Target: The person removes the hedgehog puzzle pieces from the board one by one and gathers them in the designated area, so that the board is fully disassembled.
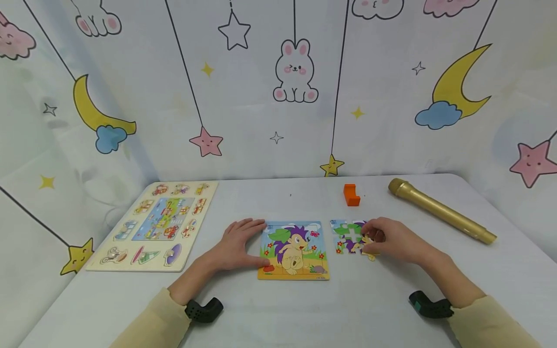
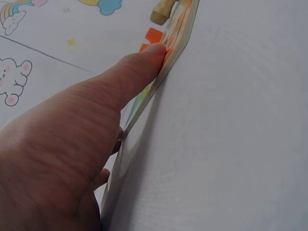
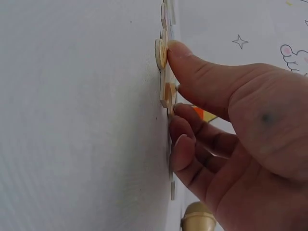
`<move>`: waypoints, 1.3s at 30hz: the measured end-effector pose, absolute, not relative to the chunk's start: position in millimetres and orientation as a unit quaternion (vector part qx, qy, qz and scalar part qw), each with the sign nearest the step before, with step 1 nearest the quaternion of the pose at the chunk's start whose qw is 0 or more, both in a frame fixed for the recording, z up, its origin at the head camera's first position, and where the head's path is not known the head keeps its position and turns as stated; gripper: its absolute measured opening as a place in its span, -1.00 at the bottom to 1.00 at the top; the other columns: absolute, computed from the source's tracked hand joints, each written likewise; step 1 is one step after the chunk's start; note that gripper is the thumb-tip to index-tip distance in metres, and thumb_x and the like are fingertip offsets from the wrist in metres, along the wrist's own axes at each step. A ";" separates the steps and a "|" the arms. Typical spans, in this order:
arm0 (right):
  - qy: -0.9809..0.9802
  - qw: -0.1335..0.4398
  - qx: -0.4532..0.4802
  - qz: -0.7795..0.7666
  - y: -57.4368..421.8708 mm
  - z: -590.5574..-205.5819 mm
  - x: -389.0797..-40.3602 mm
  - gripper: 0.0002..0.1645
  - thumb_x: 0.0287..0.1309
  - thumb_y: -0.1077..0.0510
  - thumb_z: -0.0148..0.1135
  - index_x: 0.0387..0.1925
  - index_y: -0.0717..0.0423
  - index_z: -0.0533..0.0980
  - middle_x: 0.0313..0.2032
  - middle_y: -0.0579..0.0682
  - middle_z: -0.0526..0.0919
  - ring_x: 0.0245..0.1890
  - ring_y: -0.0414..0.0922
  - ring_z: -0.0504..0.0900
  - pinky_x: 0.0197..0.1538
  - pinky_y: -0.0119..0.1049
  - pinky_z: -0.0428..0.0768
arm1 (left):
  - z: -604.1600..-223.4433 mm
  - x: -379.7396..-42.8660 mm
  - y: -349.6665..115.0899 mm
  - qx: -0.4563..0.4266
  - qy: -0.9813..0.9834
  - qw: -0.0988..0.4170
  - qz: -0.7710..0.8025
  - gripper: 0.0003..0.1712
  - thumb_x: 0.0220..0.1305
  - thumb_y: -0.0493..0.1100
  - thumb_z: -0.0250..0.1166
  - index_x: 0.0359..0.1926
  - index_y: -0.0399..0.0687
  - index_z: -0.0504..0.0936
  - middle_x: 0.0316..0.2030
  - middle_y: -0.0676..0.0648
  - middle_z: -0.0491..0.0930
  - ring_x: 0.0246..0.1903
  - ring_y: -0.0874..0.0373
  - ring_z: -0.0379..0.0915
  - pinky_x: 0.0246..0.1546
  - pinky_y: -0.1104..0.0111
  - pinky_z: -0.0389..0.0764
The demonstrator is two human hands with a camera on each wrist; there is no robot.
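On the white table lies a square hedgehog picture board (image 1: 294,253). My left hand (image 1: 238,245) rests at its left side with fingers spread, and the thumb (image 2: 144,60) touches the board's face near the edge. To the right is a cluster of joined jigsaw pieces (image 1: 346,237) with green and purple hedgehog parts and a gap in it. My right hand (image 1: 393,240) is at the cluster's right side, its thumb and curled fingers pinching a jigsaw piece (image 3: 161,54). That hand covers part of the cluster, so the piece's full outline is hidden.
A wooden peg puzzle board (image 1: 152,224) with vehicle and toy pictures lies at the left. Behind the cluster stands an orange block (image 1: 351,195). A gold microphone (image 1: 441,211) lies at the back right. A printed curtain (image 1: 256,111) hangs behind the table.
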State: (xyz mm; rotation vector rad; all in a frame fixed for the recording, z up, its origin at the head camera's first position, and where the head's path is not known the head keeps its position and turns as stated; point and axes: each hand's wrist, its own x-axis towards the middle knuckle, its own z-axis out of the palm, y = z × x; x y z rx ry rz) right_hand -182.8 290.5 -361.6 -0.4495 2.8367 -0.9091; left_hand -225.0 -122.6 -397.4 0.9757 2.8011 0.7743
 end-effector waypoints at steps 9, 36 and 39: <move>0.941 0.053 -0.163 -0.291 293.3 -364.5 -183.5 -0.59 0.14 0.09 0.50 -0.04 0.16 0.58 -0.32 -0.10 0.50 -0.27 -0.10 0.44 -0.26 -0.32 0.50 | -397.1 -225.3 -122.0 0.317 0.915 0.036 0.247 0.08 0.05 0.33 0.45 0.47 -0.11 0.35 0.46 -0.09 0.27 0.48 -0.18 -0.05 0.43 -0.19 -0.13; 0.939 0.029 -0.171 -0.297 297.6 -360.1 -185.2 -0.64 0.22 0.15 0.42 0.01 0.18 0.59 -0.23 -0.11 0.58 -0.21 -0.10 0.49 -0.18 -0.31 0.56 | -396.2 -224.2 -122.1 0.321 0.910 0.038 0.260 0.07 0.06 0.31 0.46 0.48 -0.12 0.34 0.47 -0.08 0.26 0.49 -0.18 -0.06 0.43 -0.19 -0.15; 0.937 0.021 -0.176 -0.301 296.9 -359.6 -186.4 -0.64 0.24 0.15 0.40 0.03 0.19 0.59 -0.19 -0.10 0.60 -0.19 -0.10 0.50 -0.13 -0.32 0.58 | -397.3 -224.9 -122.0 0.319 0.911 0.039 0.257 0.07 0.06 0.31 0.46 0.48 -0.10 0.34 0.48 -0.06 0.25 0.49 -0.17 -0.07 0.44 -0.16 -0.16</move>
